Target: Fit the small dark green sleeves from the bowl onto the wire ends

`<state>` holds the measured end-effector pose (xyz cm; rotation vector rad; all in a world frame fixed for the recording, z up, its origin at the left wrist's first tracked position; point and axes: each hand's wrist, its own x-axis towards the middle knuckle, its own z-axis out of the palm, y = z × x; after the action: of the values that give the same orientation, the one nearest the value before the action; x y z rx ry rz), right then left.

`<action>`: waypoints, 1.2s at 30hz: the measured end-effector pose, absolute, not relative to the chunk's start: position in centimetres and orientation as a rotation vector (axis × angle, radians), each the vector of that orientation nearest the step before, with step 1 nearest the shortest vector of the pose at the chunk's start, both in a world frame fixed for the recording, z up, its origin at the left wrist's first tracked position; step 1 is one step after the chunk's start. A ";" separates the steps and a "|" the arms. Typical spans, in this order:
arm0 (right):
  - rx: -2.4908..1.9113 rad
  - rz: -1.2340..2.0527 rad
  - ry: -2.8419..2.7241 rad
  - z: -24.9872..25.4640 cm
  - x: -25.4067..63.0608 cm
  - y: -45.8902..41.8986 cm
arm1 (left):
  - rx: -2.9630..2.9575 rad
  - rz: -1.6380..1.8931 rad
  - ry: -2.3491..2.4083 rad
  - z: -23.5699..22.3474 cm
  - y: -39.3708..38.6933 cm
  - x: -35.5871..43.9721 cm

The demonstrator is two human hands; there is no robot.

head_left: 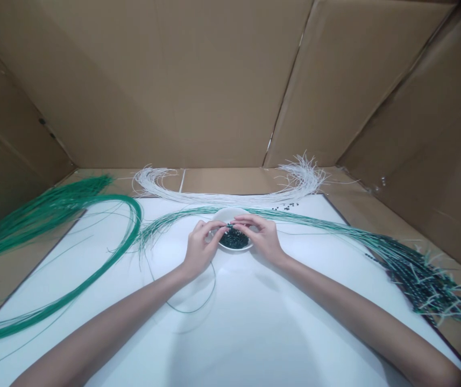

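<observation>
My left hand [201,247] and my right hand [266,239] meet over a small white bowl [222,215]. Inside the bowl lie many small dark green or black beads [234,240]. The left fingertips pinch a thin green cord [198,310], which hangs in a loop onto the white tabletop below that hand. Right thumb and index finger are drawn together just across from them. Small dark bits show between the two hands' fingertips, but what the right hand grips is too small to tell.
A thick bundle of green cords [133,215] curves at left. White cords [214,194] lie behind the bowl, near loose black beads [286,206]. Green cords [335,226] run right to a bundle of beaded ends [427,285]. Cardboard walls [165,80] surround the white table [246,333].
</observation>
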<state>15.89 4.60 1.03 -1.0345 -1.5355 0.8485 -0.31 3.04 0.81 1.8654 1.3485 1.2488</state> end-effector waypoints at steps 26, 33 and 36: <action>-1.050 0.766 -1.555 1.1 15.9 4.6 | 1.886 1.282 1.319 0.6 3.1 -0.4; -1.043 0.733 -1.588 1.0 15.9 4.6 | 1.899 1.285 1.323 0.5 3.2 -0.4; -1.029 0.644 -1.668 1.1 15.9 4.5 | 1.911 1.283 1.329 0.5 3.2 -0.3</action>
<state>15.92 4.47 1.12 -1.0286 -1.6680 0.6443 -0.34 3.16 0.49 1.9108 1.3290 1.2835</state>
